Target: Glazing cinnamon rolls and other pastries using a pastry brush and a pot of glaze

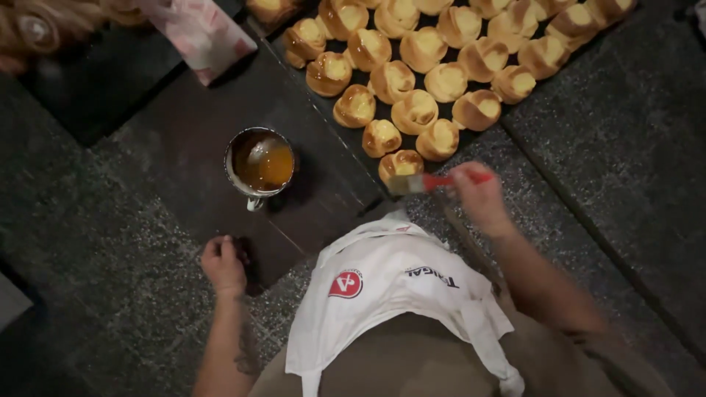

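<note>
White apron (390,294) above dark stone counter (625,147)

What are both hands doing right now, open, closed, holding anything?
Left hand: curled closed, resting on the dark board's edge, nothing visibly held.
Right hand: closed on the red-handled brush, bristles at the nearest bun.

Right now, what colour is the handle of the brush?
Red, on the brush in the right hand; seen in the head view.

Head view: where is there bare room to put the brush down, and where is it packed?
Bare dark board lies between the metal cup of amber liquid and the left hand, and left of the cup. The speckled counter right of the tray is bare too. The tray is packed with buns, where the right hand holds the red brush.
</note>
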